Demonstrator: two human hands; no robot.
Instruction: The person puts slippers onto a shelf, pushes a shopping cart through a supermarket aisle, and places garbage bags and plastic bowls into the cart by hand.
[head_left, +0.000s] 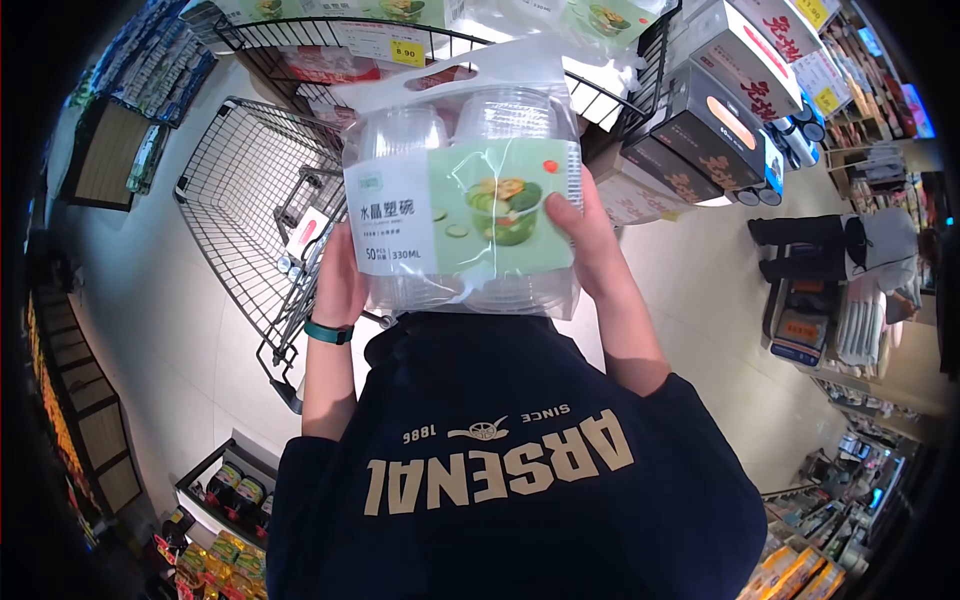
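Observation:
A clear bag of plastic bowls [490,215] is held upright in front of my chest. Two stacks of transparent bowls show through it, and a green and white label with a salad picture crosses its middle. My right hand [585,230] grips the right side, thumb on the label and the other fingers behind. At the opposite side, my left hand [342,275] presses against the bag's edge, its fingers mostly hidden behind. A green band [329,332] circles my left wrist.
A wire shopping cart [240,190] stands to the left. Ahead is a black wire display basket [480,40] with similar packs and a price tag [407,53]. Boxes [700,130] are stacked at right. A person [850,245] stands beside shelves farther right.

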